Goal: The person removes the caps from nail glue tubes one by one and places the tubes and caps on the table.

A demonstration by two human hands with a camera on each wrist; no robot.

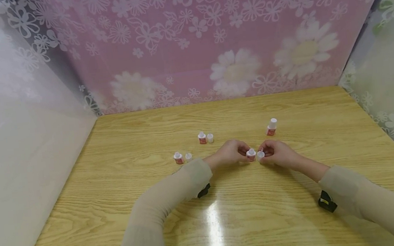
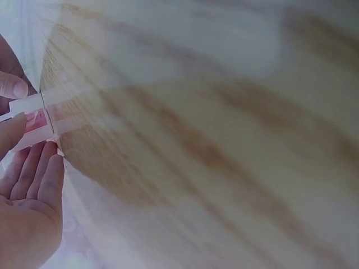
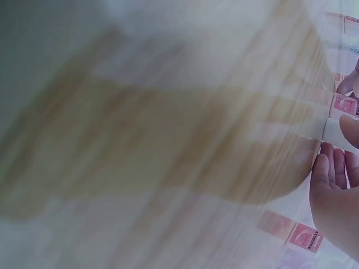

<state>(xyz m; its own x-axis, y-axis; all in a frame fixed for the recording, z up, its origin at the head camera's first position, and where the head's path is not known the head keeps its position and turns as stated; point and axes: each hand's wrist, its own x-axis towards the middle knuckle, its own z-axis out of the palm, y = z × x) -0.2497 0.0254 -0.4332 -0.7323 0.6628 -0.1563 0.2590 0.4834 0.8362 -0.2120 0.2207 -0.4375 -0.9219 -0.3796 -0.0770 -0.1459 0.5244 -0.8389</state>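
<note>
A pink flowered backdrop (image 1: pixel 211 39) stands along the far edge of the wooden table (image 1: pixel 297 223), with pale flowered sheets closing off its left and right sides. Two arms in beige sleeves (image 1: pixel 162 204) come in from the near edge and meet near the middle of the table. The left hand (image 1: pixel 229 153) has its fingers curled around a small bottle with a red label (image 1: pixel 251 154), holding it upright on or just above the wood; the left wrist view shows thumb and fingertips pinching the bottle's sides. The right hand (image 1: pixel 277 153) is just beside it, fingers curled, pinching a small white cap (image 1: pixel 261 155) that sits right next to the bottle, close enough to seem to touch it, though I cannot tell for sure. In the right wrist view that hand's fingers (image 3: pixel 331 168) lie close together by the cap, blurred. Toward the far edge from the hands stands an uncapped bottle (image 1: pixel 202 137) with its loose cap (image 1: pixel 210 138) just beside it. Nearer the left edge is another uncapped bottle (image 1: pixel 178 158), also with a cap (image 1: pixel 188 156) just beside it. Toward the right, apart from the rest, a capped bottle (image 1: pixel 271 127) stands upright.
</note>
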